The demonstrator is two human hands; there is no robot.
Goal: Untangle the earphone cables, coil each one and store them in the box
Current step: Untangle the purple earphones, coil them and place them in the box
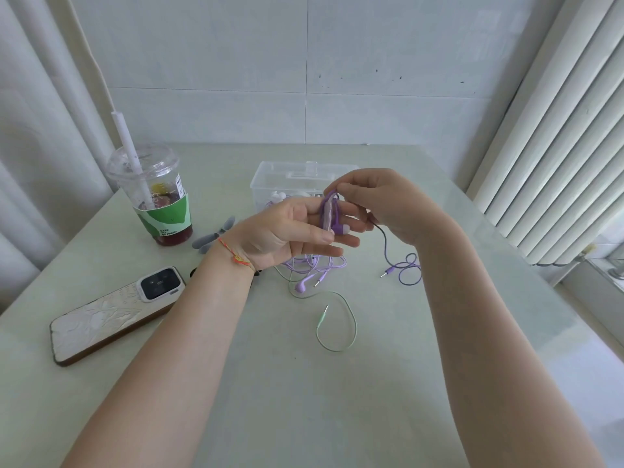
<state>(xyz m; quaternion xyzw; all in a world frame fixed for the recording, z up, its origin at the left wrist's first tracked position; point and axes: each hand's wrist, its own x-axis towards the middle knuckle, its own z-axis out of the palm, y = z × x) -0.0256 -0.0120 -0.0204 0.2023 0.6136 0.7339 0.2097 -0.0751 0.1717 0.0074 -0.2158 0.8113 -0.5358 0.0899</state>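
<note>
My left hand is held palm up above the table, and a purple earphone cable is wound in loops around its fingers, the thumb pressing on the coil. My right hand pinches the top of that coil. The cable's free end hangs from the right hand to a small loop and plug on the table. Under the left hand lies a tangle of purple earphones. A green cable curls nearer to me. The clear plastic box stands behind the hands with white earphones inside.
A plastic cup with a straw and a dark drink stands at the back left. A phone in a white case lies face down on the left. A small grey object lies near the cup. A radiator borders the right side.
</note>
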